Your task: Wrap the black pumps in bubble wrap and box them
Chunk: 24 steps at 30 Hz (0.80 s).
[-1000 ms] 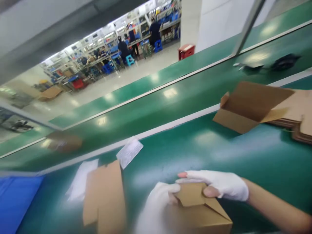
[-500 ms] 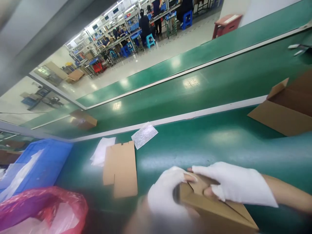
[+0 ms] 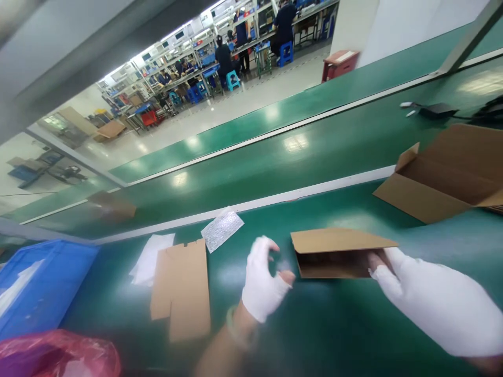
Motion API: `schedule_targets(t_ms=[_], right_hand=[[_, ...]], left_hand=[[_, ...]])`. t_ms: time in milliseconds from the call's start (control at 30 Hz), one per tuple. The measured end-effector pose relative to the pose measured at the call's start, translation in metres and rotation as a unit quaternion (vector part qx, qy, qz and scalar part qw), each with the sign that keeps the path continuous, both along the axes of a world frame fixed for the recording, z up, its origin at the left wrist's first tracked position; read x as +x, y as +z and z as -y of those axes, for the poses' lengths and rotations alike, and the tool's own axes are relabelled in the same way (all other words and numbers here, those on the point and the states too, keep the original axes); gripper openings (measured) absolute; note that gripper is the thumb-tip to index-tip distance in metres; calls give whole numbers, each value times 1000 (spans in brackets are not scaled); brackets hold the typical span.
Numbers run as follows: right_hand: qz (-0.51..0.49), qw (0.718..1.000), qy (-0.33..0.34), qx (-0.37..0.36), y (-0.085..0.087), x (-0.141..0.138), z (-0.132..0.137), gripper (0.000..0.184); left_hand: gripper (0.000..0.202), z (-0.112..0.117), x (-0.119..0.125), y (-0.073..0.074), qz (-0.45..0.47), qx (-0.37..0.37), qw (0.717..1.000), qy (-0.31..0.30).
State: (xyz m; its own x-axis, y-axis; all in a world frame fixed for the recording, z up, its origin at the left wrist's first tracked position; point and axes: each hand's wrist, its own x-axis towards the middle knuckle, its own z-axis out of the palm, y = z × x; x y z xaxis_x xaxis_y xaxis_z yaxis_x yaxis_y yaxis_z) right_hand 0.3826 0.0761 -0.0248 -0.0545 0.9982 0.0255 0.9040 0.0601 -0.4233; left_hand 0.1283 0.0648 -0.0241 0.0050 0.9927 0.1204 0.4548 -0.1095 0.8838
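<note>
In the head view a small cardboard box [image 3: 341, 241] shows its open side towards me, dark inside. My right hand [image 3: 424, 293], in a white fingertipless glove, grips the box at its right end, with the fingertips partly hidden at the opening. My left hand [image 3: 265, 283], gloved the same way, is just left of the box and apart from it. Its thumb and fingers are curved and spread, with nothing between them. Further left, a flat cardboard piece [image 3: 184, 290] with notches lies on the green work surface [image 3: 314, 324].
White sheets [image 3: 151, 259] and a bubble-wrap pouch [image 3: 222, 229] lie beyond the flat cardboard. A blue bin [image 3: 63, 283] and a pink plastic bag [image 3: 58, 351] stand at the left. A larger open carton [image 3: 424, 193] sits at the right. Behind the white rail [image 3: 314, 189] runs another green strip.
My left hand has let go of the box and moved away from it. The box, in my right hand, has turned so its open side shows. The view has shifted to the right.
</note>
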Motion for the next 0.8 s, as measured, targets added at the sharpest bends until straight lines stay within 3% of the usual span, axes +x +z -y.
schedule_targets(t_ms=[67,133,167,233,267,300,433,567,700,800], right_hand=[[45,998,9,-30,2,2,-2,46],[-62,991,17,-114,-3,4,-4,45],[-170,971,10,-165,-8,6,-6,46],[-360,900,-14,-244,-18,15,-12,52],[-413,872,-26,-261,-22,24,-15,55],[-430,866,-39,-252,-25,35,-18,58],[-322,926,-168,-106,-16,91,-22,55],[-177,949,-261,-9,-5,116,-2,49],[-38,947,-306,87,-8,124,13,50],[-2,930,-347,117,-9,164,-1,60]], left_hand=[[50,-3,7,0,-58,-60,994,-73],[47,-11,10,-6,-61,-103,989,-83],[46,-15,10,-12,-24,-116,990,-74],[42,-24,10,-27,97,-146,982,-73],[41,-27,10,-34,151,-164,972,-72],[41,-31,11,-40,193,-179,963,-66],[39,-55,25,-43,246,-161,955,-41],[36,-110,79,-31,242,-140,959,-52],[39,-161,140,-29,231,-177,951,-103],[45,-164,146,-27,219,-175,952,-122]])
